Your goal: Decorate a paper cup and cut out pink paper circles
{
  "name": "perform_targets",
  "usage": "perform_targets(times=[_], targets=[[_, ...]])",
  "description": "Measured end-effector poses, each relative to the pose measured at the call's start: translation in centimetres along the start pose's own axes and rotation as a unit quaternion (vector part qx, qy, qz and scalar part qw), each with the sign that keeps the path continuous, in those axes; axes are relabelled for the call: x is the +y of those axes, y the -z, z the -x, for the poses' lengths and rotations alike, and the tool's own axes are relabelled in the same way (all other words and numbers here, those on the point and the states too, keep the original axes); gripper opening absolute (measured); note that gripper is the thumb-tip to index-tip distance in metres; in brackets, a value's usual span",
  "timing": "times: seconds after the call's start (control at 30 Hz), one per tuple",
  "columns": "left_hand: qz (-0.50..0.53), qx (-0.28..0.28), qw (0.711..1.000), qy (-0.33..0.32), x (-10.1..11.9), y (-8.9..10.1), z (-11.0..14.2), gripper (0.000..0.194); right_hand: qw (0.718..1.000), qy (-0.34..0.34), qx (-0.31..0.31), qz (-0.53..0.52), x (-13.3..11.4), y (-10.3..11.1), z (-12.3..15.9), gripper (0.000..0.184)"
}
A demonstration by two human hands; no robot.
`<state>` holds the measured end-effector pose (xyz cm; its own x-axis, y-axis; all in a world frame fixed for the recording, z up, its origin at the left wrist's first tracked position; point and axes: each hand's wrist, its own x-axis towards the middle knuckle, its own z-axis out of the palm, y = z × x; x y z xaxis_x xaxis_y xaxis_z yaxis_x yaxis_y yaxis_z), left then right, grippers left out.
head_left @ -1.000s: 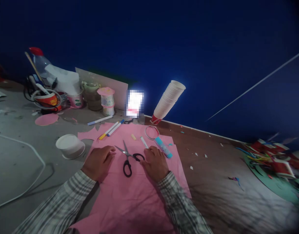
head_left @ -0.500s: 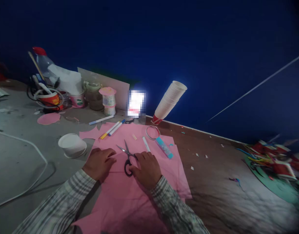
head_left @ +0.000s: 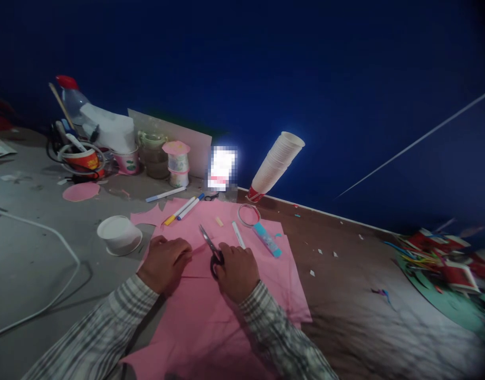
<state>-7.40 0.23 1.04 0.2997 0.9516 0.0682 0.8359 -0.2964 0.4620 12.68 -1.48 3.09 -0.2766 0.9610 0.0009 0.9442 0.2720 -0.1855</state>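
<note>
A large pink paper sheet (head_left: pixel 210 316) lies on the floor in front of me. My left hand (head_left: pixel 165 264) rests on its left part with the fingers curled down against the paper. My right hand (head_left: pixel 236 269) is closed around the black handles of a pair of scissors (head_left: pixel 209 244), whose blades are together and point up and to the left, just above the paper. A white stick (head_left: pixel 238 235), a blue glue stick (head_left: pixel 267 240) and a tape ring (head_left: pixel 249 215) lie just beyond my right hand.
An upturned white paper cup (head_left: pixel 119 235) sits left of the sheet. Two markers (head_left: pixel 183 208) and a pen (head_left: pixel 165 195) lie further back. Jars, cups and a bottle crowd the wall at left (head_left: pixel 92 148). A stack of cups (head_left: pixel 274 163) leans on the blue wall. Paper scraps (head_left: pixel 444 258) pile at right.
My right hand moved left onto the scissors, closed on the handles and lifted them, so the blades closed and turned up-left. My left hand stayed on the paper.
</note>
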Motion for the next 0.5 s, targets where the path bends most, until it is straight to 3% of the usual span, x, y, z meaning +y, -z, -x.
perform_targets(times=[0.13,0.23,0.3,0.37,0.5], targets=[[0.012,0.077,0.996,-0.041,-0.1,0.2,0.0,0.020,0.995,-0.033,0.073,-0.064,2.6,1.6,0.0,0.026],[0.049,0.143,0.980,-0.127,0.2,0.5,0.1,0.023,0.977,-0.066,0.163,-0.121,5.4,2.4,-0.1,0.034],[0.087,0.158,0.965,-0.190,0.5,0.5,0.4,0.024,0.962,-0.098,0.193,-0.169,7.4,2.5,-0.1,0.036],[0.135,0.121,0.955,-0.233,0.7,0.3,1.0,0.026,0.950,-0.116,0.193,-0.216,9.2,2.2,0.1,0.037],[0.194,-0.082,0.937,-0.280,0.6,-0.8,2.6,0.018,0.939,-0.127,0.189,-0.257,12.2,2.0,1.1,0.038]])
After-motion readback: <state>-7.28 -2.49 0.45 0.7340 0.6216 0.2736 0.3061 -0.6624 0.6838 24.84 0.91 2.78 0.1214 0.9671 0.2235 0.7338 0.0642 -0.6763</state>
